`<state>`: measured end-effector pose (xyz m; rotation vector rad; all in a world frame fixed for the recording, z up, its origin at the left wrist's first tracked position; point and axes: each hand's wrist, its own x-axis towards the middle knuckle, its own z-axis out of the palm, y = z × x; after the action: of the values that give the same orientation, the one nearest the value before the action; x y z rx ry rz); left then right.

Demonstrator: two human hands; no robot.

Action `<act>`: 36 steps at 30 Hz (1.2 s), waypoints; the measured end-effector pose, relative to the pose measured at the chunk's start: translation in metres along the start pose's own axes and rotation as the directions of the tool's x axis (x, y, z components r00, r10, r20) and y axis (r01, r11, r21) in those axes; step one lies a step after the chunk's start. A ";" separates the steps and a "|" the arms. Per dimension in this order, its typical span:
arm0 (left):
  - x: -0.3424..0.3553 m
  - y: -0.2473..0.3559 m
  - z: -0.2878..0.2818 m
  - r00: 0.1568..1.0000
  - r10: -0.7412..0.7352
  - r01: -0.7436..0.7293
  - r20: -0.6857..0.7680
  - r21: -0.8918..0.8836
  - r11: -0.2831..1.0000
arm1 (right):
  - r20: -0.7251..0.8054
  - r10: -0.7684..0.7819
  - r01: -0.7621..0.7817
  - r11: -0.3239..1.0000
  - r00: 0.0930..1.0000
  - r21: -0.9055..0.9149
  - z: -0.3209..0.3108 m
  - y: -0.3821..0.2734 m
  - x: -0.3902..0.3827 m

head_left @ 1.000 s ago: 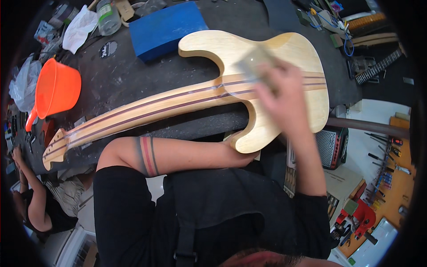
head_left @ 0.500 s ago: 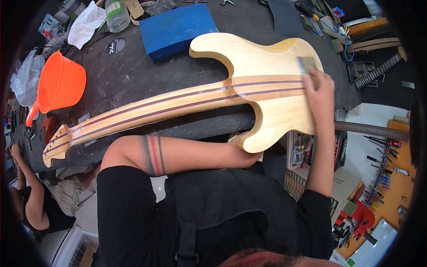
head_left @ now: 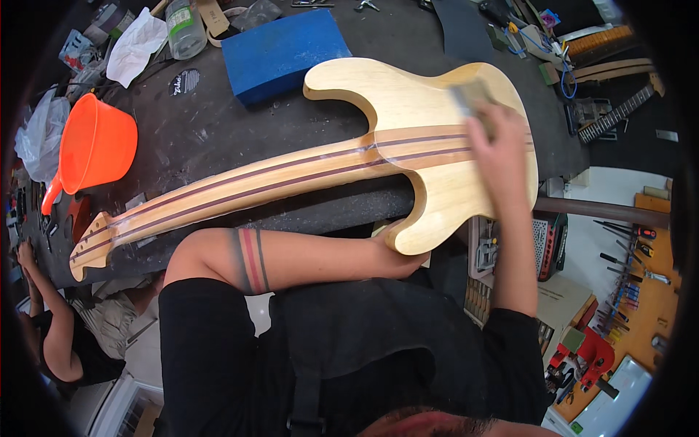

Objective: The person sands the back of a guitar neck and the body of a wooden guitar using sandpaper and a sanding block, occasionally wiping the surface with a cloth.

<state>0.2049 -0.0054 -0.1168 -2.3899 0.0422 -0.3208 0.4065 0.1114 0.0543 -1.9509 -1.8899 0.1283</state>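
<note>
A pale wooden electric guitar body (head_left: pixel 411 98) with its neck (head_left: pixel 262 175) lies back side up, dark stripes running along its centre. My right hand (head_left: pixel 501 142) is closed around a small sanding block (head_left: pixel 482 95), greyish brown and smeared by motion, flat on the upper part of the body. My left hand (head_left: pixel 405 261) is at the underside of the lower horn; its fingers are hidden beneath the wood. The headstock (head_left: pixel 91 246) points to the far left.
Behind the guitar sits a blue block (head_left: pixel 284 54). An orange dipper (head_left: pixel 98 146), a crumpled white tissue (head_left: pixel 137 47) and a clear bottle (head_left: pixel 186 30) stand at the left. A co-worker's arm (head_left: pixel 58 309) shows lower left. Tools hang on a wooden panel (head_left: pixel 655 320) at right.
My right hand has slid the sanding block leftward over the body, away from its right end. My left hand stays under the lower horn.
</note>
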 end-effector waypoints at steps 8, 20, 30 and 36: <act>0.000 0.009 0.007 0.996 -0.088 0.083 -0.019 -0.169 0.982 | 0.062 -0.138 0.136 0.990 0.989 0.025 0.002 0.007 0.028; -0.012 -0.024 -0.017 0.948 -0.314 0.246 -0.057 -0.495 0.833 | -0.016 0.018 -0.020 0.995 1.000 -0.101 -0.029 0.072 -0.003; -0.012 -0.004 -0.007 0.933 -0.359 0.295 0.014 -0.599 0.744 | 0.105 -0.192 0.188 0.981 0.976 0.047 -0.018 -0.007 -0.066; -0.006 0.004 -0.006 0.971 -0.236 0.234 -0.038 -0.037 0.971 | 0.021 -0.080 0.079 0.996 0.997 0.030 -0.013 0.021 -0.067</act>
<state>0.1976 -0.0116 -0.1168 -2.4235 -0.2199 -0.4845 0.4264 0.0431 0.0441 -1.8594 -1.9655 0.1536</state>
